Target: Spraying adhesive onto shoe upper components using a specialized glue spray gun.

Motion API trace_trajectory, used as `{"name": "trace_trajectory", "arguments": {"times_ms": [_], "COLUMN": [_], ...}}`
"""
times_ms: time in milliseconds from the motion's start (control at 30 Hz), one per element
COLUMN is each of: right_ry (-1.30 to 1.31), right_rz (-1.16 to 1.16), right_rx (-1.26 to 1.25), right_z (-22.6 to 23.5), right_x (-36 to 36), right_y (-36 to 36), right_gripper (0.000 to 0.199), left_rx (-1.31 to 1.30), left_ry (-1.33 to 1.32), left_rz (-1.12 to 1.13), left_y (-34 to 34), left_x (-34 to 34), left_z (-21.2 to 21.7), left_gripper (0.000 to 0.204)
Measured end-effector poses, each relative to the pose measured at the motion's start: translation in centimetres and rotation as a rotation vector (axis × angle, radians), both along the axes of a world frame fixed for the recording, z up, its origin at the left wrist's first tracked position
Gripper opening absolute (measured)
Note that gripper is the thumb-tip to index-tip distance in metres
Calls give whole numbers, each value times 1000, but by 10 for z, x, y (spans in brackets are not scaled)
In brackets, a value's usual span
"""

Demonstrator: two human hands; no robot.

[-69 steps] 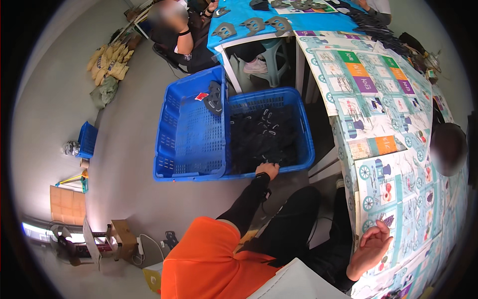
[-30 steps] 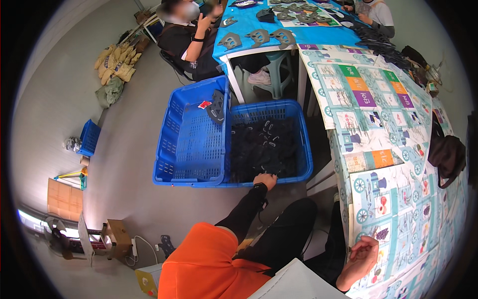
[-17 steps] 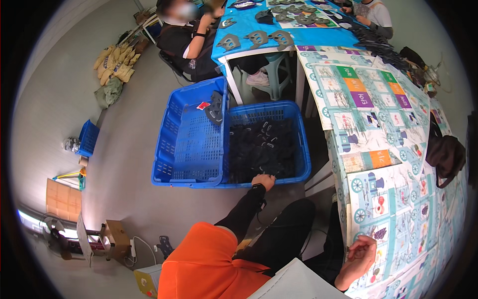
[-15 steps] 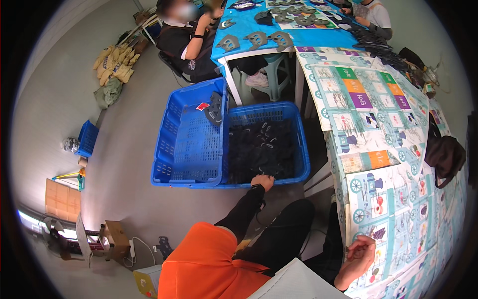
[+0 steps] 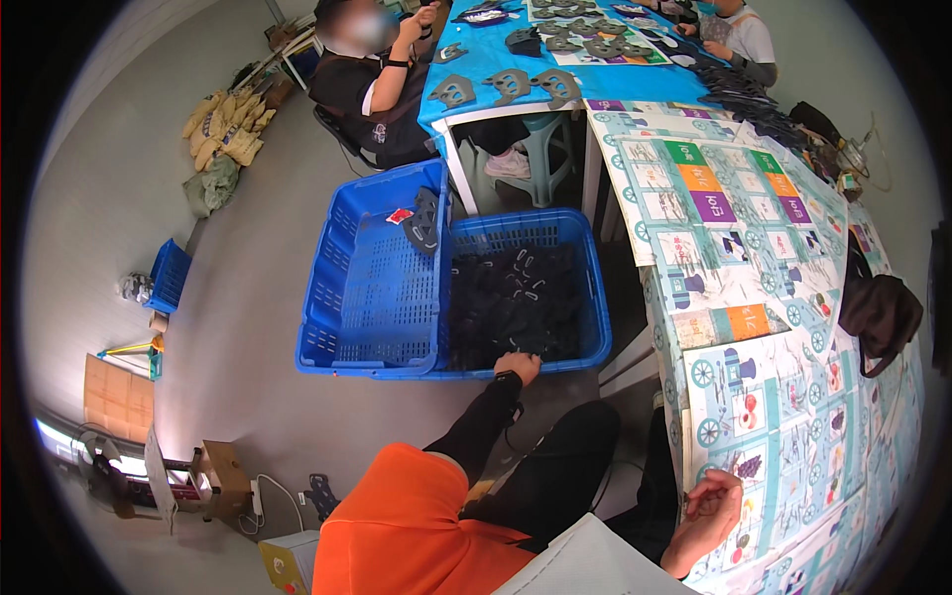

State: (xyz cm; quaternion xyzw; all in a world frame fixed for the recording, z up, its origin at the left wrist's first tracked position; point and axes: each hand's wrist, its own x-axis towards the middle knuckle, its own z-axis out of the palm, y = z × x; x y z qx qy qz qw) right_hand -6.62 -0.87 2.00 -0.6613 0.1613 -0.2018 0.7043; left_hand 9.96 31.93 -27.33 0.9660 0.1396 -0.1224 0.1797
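My left hand (image 5: 519,367) is at the near rim of the right-hand blue crate (image 5: 598,312), its fingers bent over the edge and closed on it. Many dark parts (image 5: 516,302) lie heaped in that crate, several with pale oblong marks. A second blue crate (image 5: 372,317) leans against it on the left, its near side overlapping the first. In it rest one dark grey curved part (image 5: 421,223) and a small red-and-white piece (image 5: 399,216). Beside the edge of the patterned table, my right hand (image 5: 710,511) hovers with loosely curled fingers apart and nothing in them.
The patterned paper-covered table (image 5: 734,327) runs along my right, a dark bag (image 5: 878,312) on its far side. Ahead stands a blue-topped table (image 5: 476,64) with grey parts (image 5: 511,86); a person sits at its left, others behind it. A stool (image 5: 540,164) stands beneath.
The whole view has shifted slightly. My left hand stays at the crate rim and my right hand keeps its pose. The person at the left has raised their hands a little.
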Motion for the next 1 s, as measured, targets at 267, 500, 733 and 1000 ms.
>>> {"name": "trace_trajectory", "arguments": {"times_ms": [267,500,733,1000], "right_ry": [0,4,32,49], "right_rz": [-14,-10,-77,-42], "right_rx": [8,6,-19,0], "right_z": [-2,-1,1,5], "right_x": [0,0,0,0], "right_y": [0,0,1,4], "right_gripper": [45,45,45,43], "left_rx": [5,30,-6,64], "left_ry": [-14,-38,-25,-61], "left_rz": [9,-37,-58,-17], "left_y": [1,2,1,1], "left_x": [1,0,0,1], "left_z": [-7,-8,-8,-18], "left_gripper": [50,49,49,48]}}
